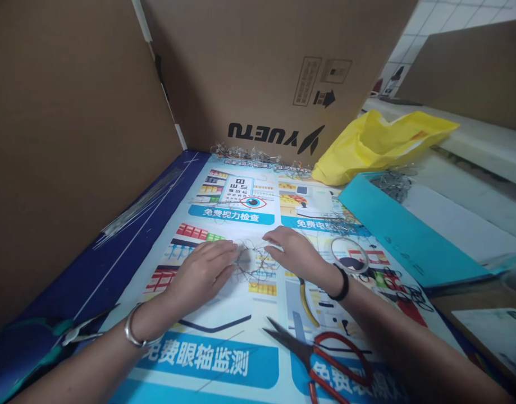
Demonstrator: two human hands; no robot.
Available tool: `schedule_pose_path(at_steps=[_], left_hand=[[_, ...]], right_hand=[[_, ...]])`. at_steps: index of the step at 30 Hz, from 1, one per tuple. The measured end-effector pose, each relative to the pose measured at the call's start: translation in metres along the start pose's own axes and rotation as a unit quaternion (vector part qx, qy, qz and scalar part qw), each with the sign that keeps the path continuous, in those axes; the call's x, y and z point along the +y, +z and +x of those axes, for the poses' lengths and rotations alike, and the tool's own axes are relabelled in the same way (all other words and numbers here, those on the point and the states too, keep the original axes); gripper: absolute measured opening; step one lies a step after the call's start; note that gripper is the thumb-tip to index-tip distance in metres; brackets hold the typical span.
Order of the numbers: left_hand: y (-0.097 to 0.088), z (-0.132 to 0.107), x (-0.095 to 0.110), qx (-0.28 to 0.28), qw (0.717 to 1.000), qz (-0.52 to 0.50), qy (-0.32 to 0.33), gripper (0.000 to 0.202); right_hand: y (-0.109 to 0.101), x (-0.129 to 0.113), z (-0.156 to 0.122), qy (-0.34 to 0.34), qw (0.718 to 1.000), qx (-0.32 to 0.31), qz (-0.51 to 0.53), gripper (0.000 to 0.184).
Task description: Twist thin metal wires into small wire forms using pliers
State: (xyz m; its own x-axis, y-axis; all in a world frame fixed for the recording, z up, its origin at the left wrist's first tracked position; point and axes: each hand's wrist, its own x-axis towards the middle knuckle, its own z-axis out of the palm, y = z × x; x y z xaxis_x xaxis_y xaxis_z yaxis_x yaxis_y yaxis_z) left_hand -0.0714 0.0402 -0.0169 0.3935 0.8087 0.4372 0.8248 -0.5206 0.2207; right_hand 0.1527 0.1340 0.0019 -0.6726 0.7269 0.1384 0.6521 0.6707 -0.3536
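A tangle of thin bent wire point(254, 262) lies between my two hands, low over the printed sheet point(224, 311). My left hand point(205, 268), with a silver bangle at the wrist, has its fingertips closed on the left edge of the wire. On the other side, my right hand point(297, 253), wearing a black band, keeps thumb and fingers apart at the wire's right edge. Red-handled scissors point(314, 356) lie open-bladed in front. Yellow-handled pliers point(308, 303) rest partly under my right forearm. Green-handled pliers point(64, 334) sit by my left forearm.
Cardboard panels point(249, 67) stand behind and to the left. A yellow bag point(367, 146) and a turquoise box point(409, 241) fill the right. A tape roll point(366, 259) and black wire loops point(413, 294) lie right. Straight wires point(142, 202) lie left; wire pieces point(245, 152) line the back.
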Motion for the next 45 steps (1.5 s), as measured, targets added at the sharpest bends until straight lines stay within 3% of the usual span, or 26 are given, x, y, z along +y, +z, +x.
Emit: schedule_pose_path(at_steps=[5,13,21,30,45], left_hand=[[0.007,0.001,-0.004,-0.115,0.993,0.026,-0.031,0.041],[0.0,0.003,-0.011,-0.189,0.98,-0.011,-0.064,0.048],[0.0,0.004,-0.012,-0.198,0.975,-0.062,-0.079,0.046],[0.006,0.003,-0.015,-0.183,0.977,-0.056,-0.091,0.045],[0.009,0.001,-0.017,-0.178,0.981,-0.042,-0.068,0.04]], right_hand=[[0.011,-0.001,-0.008,-0.065,0.995,-0.003,-0.079,0.025],[0.024,-0.002,-0.014,-0.057,0.989,0.012,-0.138,0.024],[0.023,0.01,-0.016,-0.076,0.996,0.039,-0.022,0.025],[0.022,0.027,-0.01,-0.14,0.985,0.051,0.089,0.023],[0.015,0.026,-0.011,-0.139,0.99,0.007,0.017,0.024]])
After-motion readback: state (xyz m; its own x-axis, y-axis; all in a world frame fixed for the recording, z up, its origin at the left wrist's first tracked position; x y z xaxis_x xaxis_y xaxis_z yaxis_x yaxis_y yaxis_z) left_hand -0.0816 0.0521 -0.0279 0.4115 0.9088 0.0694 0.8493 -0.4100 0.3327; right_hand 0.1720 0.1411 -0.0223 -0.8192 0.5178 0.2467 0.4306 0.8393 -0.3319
